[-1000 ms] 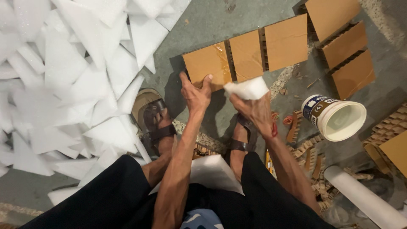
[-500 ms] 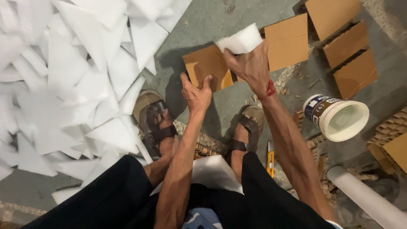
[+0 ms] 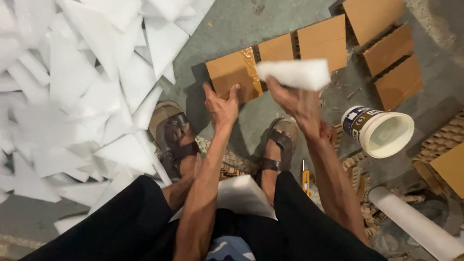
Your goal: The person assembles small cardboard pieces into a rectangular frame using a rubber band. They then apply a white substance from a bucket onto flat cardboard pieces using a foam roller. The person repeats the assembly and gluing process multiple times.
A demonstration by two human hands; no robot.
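Observation:
My right hand (image 3: 298, 104) grips a white foam block (image 3: 293, 74), held up above the floor. My left hand (image 3: 221, 106) rests with fingers spread on the near edge of a brown cardboard square (image 3: 231, 72). That square is the leftmost of a row of cardboard squares (image 3: 323, 41) lying flat on the grey floor. Both my sandalled feet (image 3: 171, 137) are planted just below the hands.
A big heap of white foam pieces (image 3: 72, 96) fills the left side. A white tub (image 3: 379, 131) lies tipped at the right, near a white roll (image 3: 415, 224) and corrugated cardboard scraps (image 3: 442, 140). A yellow utility knife (image 3: 305, 179) lies by my right foot. Another foam piece (image 3: 241, 195) sits between my knees.
My right hand carried the foam block up over the cardboard row, then back down and to the right. My left hand stayed on the cardboard square.

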